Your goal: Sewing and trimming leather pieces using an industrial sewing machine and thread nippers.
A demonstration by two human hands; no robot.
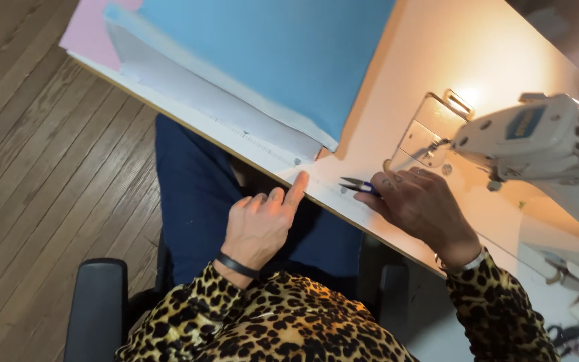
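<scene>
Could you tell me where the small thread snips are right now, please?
In the head view, the thread snips are in the right hand, near the table's front edge, just left of the sewing machine's needle plate.

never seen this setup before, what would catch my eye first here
The big light blue fabric spread over the upper left of the table stands out most, with the white sewing machine lit brightly at the right. Near the table's front edge, the right hand grips small blue-handled thread snips, while the left hand points one finger onto the table edge beside the fabric's corner.
</scene>
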